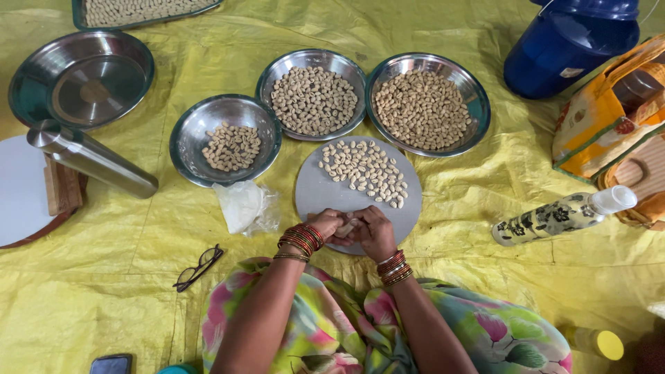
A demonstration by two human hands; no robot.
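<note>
My left hand (327,224) and my right hand (373,230) meet over the near edge of a round grey board (315,190). Together they pinch one pale nut (346,227) between the fingertips. A loose heap of pale nuts (365,170) lies on the far half of the board. Beyond it stand three steel bowls of nuts: a small one (226,140) at the left, a middle one (312,95), and a fuller one (427,104) at the right. Red and gold bangles ring both wrists.
A crumpled plastic bag (244,205) lies left of the board, spectacles (199,267) nearer me. A steel flask (90,158), an empty steel plate (80,79) and a tray of nuts (138,12) sit at the left. A patterned bottle (562,217), blue bucket (573,43) and bag (609,118) are right.
</note>
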